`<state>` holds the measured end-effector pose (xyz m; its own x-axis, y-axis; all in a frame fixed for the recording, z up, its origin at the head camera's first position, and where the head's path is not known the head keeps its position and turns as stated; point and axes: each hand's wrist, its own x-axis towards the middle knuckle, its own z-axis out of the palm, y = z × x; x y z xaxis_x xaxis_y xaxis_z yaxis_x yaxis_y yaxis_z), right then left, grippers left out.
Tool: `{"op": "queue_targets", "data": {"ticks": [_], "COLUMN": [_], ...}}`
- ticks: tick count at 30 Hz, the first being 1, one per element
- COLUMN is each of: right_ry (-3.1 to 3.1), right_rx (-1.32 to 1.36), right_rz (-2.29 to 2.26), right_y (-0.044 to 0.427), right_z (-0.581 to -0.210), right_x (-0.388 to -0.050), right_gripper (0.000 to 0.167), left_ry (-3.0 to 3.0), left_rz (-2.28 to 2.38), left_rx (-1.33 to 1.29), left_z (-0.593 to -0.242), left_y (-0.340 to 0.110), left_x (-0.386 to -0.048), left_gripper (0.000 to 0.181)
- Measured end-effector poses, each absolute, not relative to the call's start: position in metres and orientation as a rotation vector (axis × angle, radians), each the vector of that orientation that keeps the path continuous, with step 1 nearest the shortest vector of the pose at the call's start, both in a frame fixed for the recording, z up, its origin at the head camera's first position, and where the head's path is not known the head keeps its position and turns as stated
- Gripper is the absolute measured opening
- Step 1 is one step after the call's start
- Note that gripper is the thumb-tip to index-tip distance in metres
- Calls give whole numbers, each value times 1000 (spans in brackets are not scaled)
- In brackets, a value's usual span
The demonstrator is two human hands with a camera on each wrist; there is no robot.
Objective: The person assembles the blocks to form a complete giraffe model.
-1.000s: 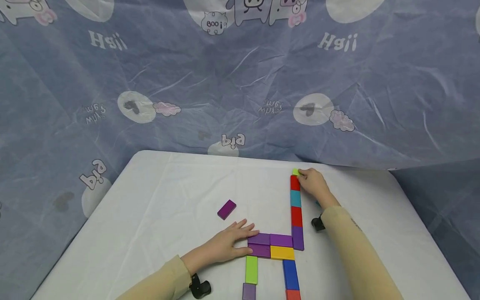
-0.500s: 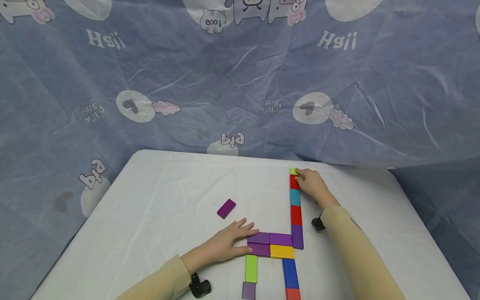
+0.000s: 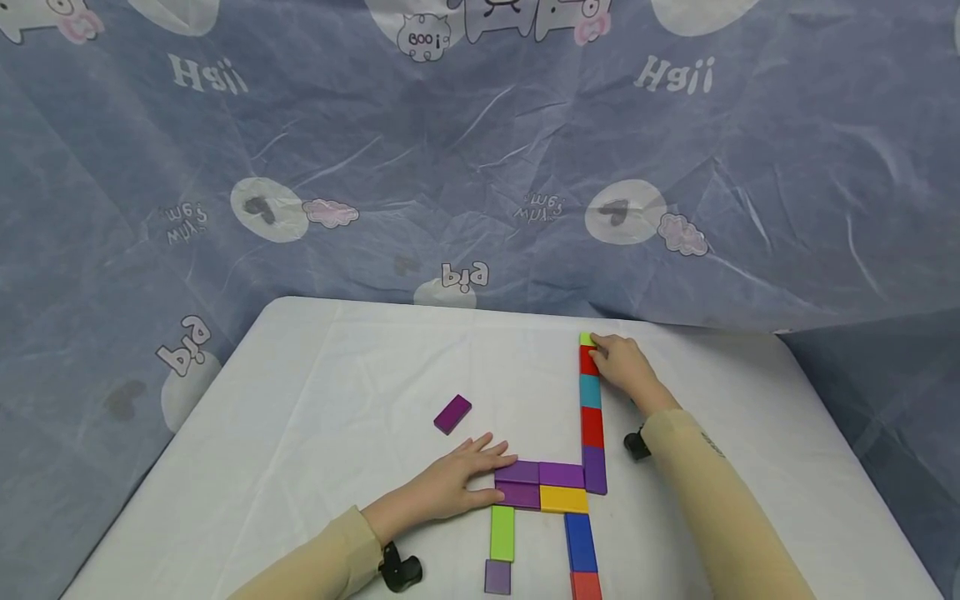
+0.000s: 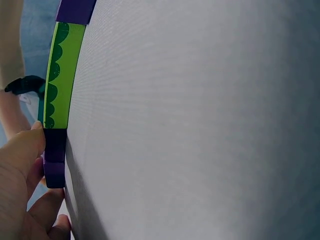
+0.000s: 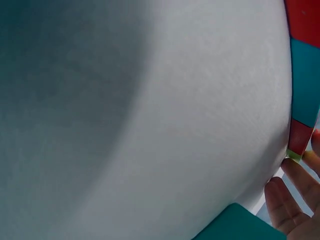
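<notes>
My left hand (image 3: pixel 442 487) lies with fingers extended against the left end of a two-row group of purple blocks (image 3: pixel 517 472) and a yellow block (image 3: pixel 564 499). In the left wrist view, its thumb (image 4: pixel 35 137) and fingers are around the purple blocks' end, beside a lime-green block (image 4: pixel 65 75). At the far end of a column, my right hand (image 3: pixel 626 365) touches the right side of a small-looking lime-green block (image 3: pixel 587 339) and the red block (image 3: pixel 588 360) below it. The right wrist view shows its fingertips by the lime-green block (image 5: pixel 295 155), mostly hidden.
The column continues with turquoise (image 3: pixel 590 391), red (image 3: pixel 592 427) and purple (image 3: pixel 595 470) blocks. Green-and-purple and blue-and-red legs extend nearer. A loose purple block (image 3: pixel 453 414) lies left; a teal block (image 5: pixel 240 225) lies beneath my right wrist. Printed cloth hangs behind the white table (image 3: pixel 360 358).
My right fingers have shifted slightly left with the lime-green block, which now lines up more closely with the column. The left hand stays against the purple blocks. The head view has tilted slightly.
</notes>
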<state>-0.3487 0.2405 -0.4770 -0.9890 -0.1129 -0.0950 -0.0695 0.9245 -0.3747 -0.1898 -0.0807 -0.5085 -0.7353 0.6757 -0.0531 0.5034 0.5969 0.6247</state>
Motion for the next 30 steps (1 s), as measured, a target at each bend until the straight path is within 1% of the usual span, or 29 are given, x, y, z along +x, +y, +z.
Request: {"op": "queue_targets", "data": {"ticks": [7, 12, 21, 27, 30], "right_ry": [2937, 2901, 2888, 2911, 2909], "right_rx": [-161, -124, -109, -190, -213], "right_rz": [-704, -765, -793, -807, -835], "right_y": [250, 263, 292, 308, 313], "right_z": [-474, -467, -459, -460, -460], "right_x": [-347, -339, -309, -287, -276], "right_gripper": [50, 53, 59, 49, 50], "left_ry": [2540, 2541, 2539, 2541, 2540], "left_rz": [873, 876, 876, 865, 866], "left_rx": [962, 956, 954, 961, 964], "left_z": [-510, -513, -512, -514, -513], "left_y": [-80, -81, -82, -81, -81], "left_x": [-190, -191, -191, -191, -191], "left_gripper": [53, 54, 53, 54, 54]}}
